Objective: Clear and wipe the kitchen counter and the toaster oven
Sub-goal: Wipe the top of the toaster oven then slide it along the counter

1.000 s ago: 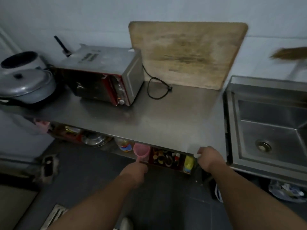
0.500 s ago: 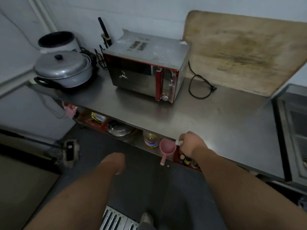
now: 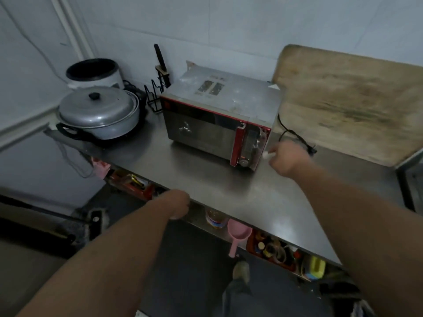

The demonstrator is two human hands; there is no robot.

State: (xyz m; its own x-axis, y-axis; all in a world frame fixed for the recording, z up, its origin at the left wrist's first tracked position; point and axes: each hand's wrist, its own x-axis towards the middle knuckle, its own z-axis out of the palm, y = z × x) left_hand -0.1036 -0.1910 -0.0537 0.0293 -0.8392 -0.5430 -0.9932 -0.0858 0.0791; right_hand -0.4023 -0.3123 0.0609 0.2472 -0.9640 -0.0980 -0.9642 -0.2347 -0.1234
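A red and silver toaster oven point(image 3: 217, 124) stands on the steel counter point(image 3: 229, 188), door closed, its top dusty. My right hand point(image 3: 286, 160) hovers just right of the oven's control panel, fingers curled around a small white thing point(image 3: 266, 154), perhaps a cloth or wipe; motion blur hides what it is. At the counter's front edge my left hand point(image 3: 180, 203) hangs with curled fingers, and nothing shows in it.
A lidded grey pot point(image 3: 98, 113) and a rice cooker point(image 3: 93, 73) sit at the counter's left end, with a knife rack point(image 3: 158, 92) behind. A big wooden board point(image 3: 348, 101) leans on the wall, a black cord point(image 3: 295, 136) before it. The lower shelf holds a pink scoop point(image 3: 238, 234) and jars.
My right hand has risen from the counter's front edge to beside the oven's right side. My left hand moved up to the counter edge. The view shifted left and closer.
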